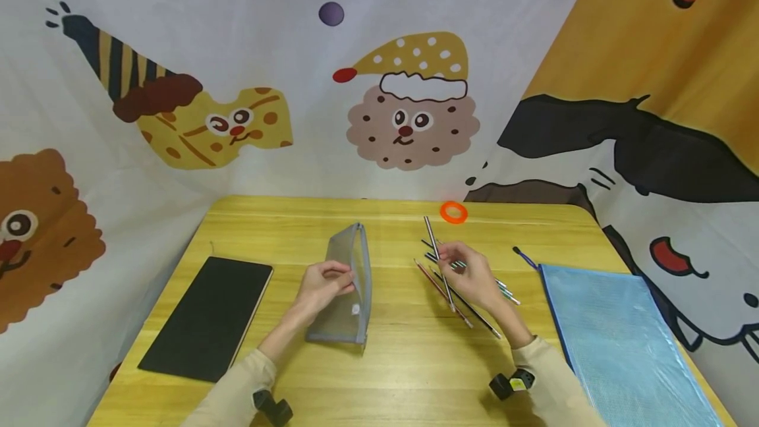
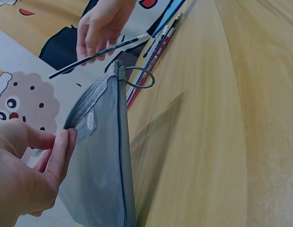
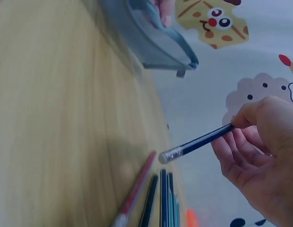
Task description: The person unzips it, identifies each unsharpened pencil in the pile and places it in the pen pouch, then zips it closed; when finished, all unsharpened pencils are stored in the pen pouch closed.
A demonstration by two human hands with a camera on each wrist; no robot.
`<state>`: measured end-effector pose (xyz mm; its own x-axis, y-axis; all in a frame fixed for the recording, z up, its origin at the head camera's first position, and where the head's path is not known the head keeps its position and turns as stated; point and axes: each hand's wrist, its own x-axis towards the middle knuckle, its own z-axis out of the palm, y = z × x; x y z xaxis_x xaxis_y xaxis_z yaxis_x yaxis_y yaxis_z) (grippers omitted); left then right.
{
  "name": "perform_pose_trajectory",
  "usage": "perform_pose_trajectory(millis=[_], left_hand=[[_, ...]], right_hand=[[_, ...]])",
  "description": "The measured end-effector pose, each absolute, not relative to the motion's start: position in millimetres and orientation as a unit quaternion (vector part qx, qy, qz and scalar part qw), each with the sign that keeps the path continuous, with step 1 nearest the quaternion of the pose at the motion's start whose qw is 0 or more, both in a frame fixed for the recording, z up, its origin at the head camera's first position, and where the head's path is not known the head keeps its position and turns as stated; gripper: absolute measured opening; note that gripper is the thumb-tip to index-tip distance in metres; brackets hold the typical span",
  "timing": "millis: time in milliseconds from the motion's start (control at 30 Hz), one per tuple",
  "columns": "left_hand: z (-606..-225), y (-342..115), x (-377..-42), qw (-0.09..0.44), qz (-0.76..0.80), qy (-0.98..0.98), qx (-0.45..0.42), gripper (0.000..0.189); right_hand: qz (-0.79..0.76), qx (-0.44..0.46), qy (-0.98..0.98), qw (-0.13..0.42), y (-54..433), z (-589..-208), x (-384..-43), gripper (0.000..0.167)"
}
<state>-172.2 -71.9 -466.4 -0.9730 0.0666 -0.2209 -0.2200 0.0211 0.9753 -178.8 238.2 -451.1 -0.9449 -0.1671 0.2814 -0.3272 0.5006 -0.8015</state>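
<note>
A grey mesh zip pouch (image 1: pixel 340 302) stands tilted on the table, its mouth parted along the zip. My left hand (image 1: pixel 325 285) pinches one edge of that mouth between thumb and fingers, as the left wrist view shows closely. In my right hand (image 1: pixel 471 275) is a dark pencil (image 3: pixel 203 140), pinched between thumb and fingers and raised above the table. Its eraser end, with a silver ferrule, points away from the palm in the right wrist view. Beneath the right hand lie several loose pencils, among them a red pencil (image 1: pixel 435 282) and a black pencil (image 1: pixel 480 321).
At the left lies a black notebook (image 1: pixel 207 318). A blue mesh zip bag (image 1: pixel 622 341) covers the table's right side. An orange ring (image 1: pixel 453 212) rests near the back edge of the wooden table (image 1: pixel 403 381). Behind hangs a printed cloth (image 1: pixel 284 12).
</note>
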Motion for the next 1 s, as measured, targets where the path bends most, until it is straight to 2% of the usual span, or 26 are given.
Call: perform_pose_trajectory(millis=[367,700,1000], left_hand=[[-464,-64,-171,0.104,0.695,0.709,-0.061,0.023],[-464,-59,-173,0.106,0.701,0.702,-0.068,0.023],[-466,-58,-174,0.098,0.709,0.696,-0.06,0.024]], right_hand=[[0.58,0.102,-0.808,0.023,194,-444,-193,0.022],[0.641,0.114,-0.759,-0.002,153,-441,-202,0.024],[0.658,0.112,-0.744,-0.016,135,-442,-204,0.025]])
